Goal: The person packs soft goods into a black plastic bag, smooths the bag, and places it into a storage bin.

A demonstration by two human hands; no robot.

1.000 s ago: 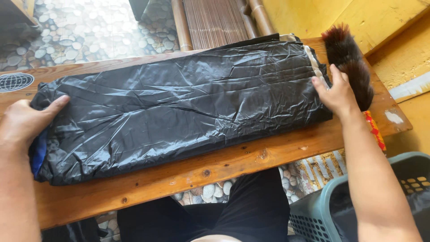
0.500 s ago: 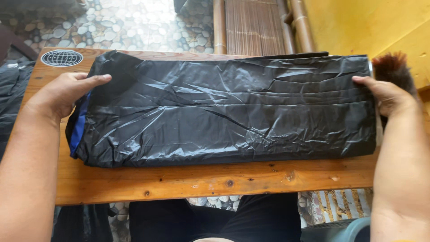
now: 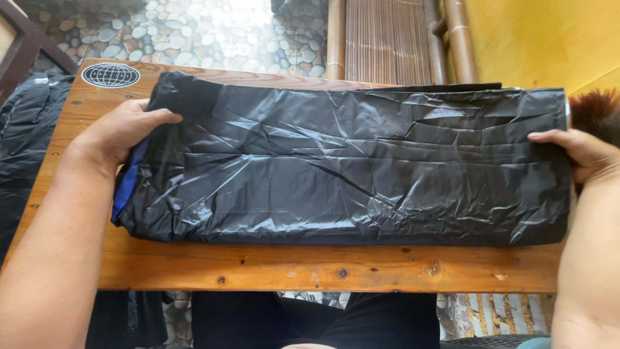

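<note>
A long black plastic-wrapped bundle lies flat across a narrow wooden table. A strip of blue shows at its left end. My left hand grips that left end, thumb on top of the plastic. My right hand holds the right end, fingers laid over the top edge. A dark furry brush-like thing sits just behind my right hand, partly hidden.
A round globe sticker marks the table's far left corner. More black plastic lies left of the table. A bamboo screen and yellow wall stand behind. Pebble floor beyond. My dark-trousered legs are under the table.
The view has swung left, so the bundle now sits centred. Both hands stay on its ends. The basket at lower right has left the view.
</note>
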